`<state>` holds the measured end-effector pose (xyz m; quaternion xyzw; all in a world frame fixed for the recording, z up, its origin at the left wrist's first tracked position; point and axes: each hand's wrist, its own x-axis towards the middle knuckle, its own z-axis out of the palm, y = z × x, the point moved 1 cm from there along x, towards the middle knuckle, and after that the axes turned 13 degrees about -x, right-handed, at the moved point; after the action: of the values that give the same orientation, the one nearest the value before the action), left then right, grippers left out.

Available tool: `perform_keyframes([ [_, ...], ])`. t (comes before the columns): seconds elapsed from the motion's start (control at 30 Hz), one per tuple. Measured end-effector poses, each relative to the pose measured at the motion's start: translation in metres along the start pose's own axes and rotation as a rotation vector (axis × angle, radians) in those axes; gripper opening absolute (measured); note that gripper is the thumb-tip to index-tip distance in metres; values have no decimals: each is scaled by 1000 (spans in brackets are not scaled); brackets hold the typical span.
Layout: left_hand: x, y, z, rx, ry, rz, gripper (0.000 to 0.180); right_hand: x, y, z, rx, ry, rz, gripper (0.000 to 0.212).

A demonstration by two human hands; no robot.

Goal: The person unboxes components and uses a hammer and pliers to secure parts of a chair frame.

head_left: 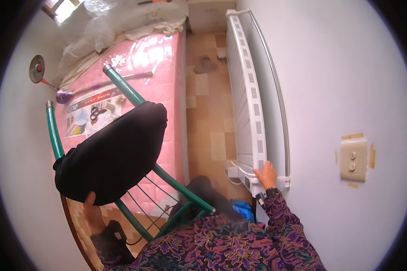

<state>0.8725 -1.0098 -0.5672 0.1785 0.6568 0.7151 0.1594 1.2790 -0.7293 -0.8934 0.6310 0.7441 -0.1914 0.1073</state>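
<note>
A metal chair with green tubular legs and a black cloth-covered seat (115, 151) is held tilted in front of me, its leg ends pointing away over the bed. My left hand (93, 214) grips the near left edge of the seat, the thumb showing on the black cloth and the other fingers mostly hidden. A long white radiator (248, 86) with vent slots along its top stands by the right wall. At its near end, my right hand (265, 175) is closed on the top edge, beside a white cable (240, 168).
A pink mattress (167, 95) under clear plastic lies left, bearing scissors (95, 113), a printed sheet (74, 118) and a purple-ended stick (101, 84). Tiled floor (205, 117) runs between bed and radiator. A metal rail (276, 90) and a switch plate (353, 159) are at right.
</note>
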Motion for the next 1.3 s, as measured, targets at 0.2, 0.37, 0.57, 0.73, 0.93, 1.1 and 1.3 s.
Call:
perform_keyframes([
  [0.2,15,13,-22,-109,-10,106,62,0,4,8,9,26,-9,59],
  [0.37,55,13,-8,-46,174,111,53,-6,1,1,30,-36,44,61],
  [0.57,150,-5,31,-248,87,216,60,-1,-9,-8,32,-88,51,58],
  [0.73,243,-11,79,-237,44,121,61,-3,-10,-6,-29,-132,118,56],
  [0.93,322,-19,99,-257,9,123,58,37,-36,-52,-257,-513,130,46],
  [1.1,338,-7,135,-250,-6,120,62,84,-115,-125,354,-479,-59,32],
  [1.3,361,-7,148,-137,-99,129,65,159,-270,-243,928,-404,-603,46],
])
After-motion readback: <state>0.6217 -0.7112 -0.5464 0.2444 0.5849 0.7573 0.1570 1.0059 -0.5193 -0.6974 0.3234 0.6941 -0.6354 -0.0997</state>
